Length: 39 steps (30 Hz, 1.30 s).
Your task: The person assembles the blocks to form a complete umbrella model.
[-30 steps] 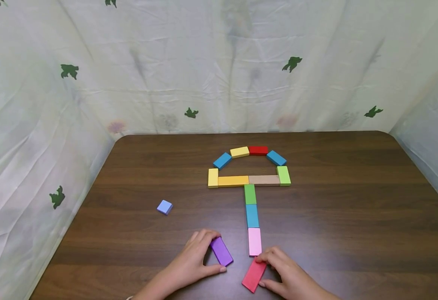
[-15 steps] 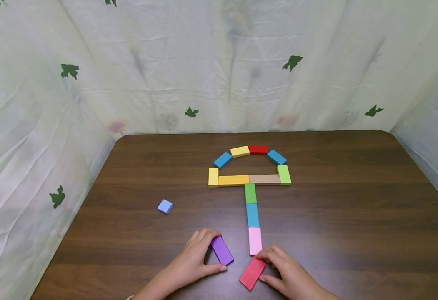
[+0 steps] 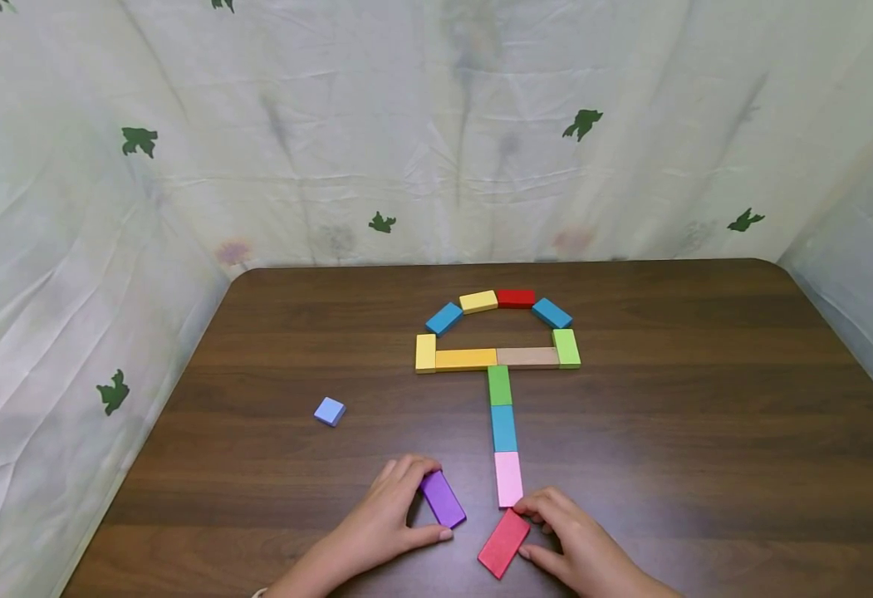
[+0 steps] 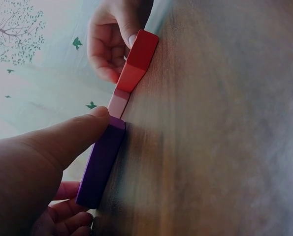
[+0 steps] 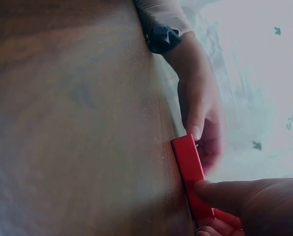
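In the head view my left hand (image 3: 387, 515) holds a purple block (image 3: 443, 500) lying slanted on the table, fingers at its far end and thumb by its near end. My right hand (image 3: 574, 540) pinches a red block (image 3: 504, 544) at its far corner and right edge. That block lies tilted, its far corner close to the near end of a pink block (image 3: 508, 480). Whether the two touch, I cannot tell. In the left wrist view the thumb presses the purple block (image 4: 102, 164); in the right wrist view the thumb rests on the red block (image 5: 189, 172).
Beyond the pink block run a teal block (image 3: 503, 428) and a green block (image 3: 499, 385) in line. They meet a half-ring of several coloured blocks, including a dark red block (image 3: 515, 298). A small light-blue block (image 3: 329, 412) lies apart on the left of the brown table (image 3: 690, 432).
The red block has swung slightly, its near end moving left. My right hand shifted barely. The left hand and the purple block have stayed put.
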### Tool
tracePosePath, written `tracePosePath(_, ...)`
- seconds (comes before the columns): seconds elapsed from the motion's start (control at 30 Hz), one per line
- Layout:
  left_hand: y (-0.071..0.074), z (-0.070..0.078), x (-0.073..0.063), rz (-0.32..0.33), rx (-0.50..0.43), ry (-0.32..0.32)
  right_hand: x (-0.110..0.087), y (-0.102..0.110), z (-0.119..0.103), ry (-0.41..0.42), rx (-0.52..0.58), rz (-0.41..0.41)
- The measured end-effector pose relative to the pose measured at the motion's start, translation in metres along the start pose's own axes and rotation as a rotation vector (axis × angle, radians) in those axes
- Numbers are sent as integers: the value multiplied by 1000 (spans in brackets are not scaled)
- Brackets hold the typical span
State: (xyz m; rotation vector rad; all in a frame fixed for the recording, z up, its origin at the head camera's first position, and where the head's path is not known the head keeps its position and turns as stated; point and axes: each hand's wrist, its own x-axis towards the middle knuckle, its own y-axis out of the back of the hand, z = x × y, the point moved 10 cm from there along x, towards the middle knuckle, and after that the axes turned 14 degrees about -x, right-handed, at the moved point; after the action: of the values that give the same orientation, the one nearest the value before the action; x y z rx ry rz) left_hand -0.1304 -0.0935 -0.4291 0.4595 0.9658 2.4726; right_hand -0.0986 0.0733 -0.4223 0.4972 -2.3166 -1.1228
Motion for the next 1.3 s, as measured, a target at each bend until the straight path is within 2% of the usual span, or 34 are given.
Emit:
tracePosePath(0.27,-1,-2,-1,-15,-5,26,-1,-12,5,-93,18,-154)
tracePosePath(0.53,-2,-2,-1,-8,-4,23,0,-18,6,-129,-3,-200)
tracePosePath(0.63,-2,-1,-2,-2,-4,20,1,-16,3,-109,-16,-170)
tracePosePath(0.8,-3,-1,-2,0,-6,27,3,-10,-5,-46,-49,-68)
tracePosePath(1.3,-3,3,-1,17,1,0,8,-1,-8,-25,-114,57)
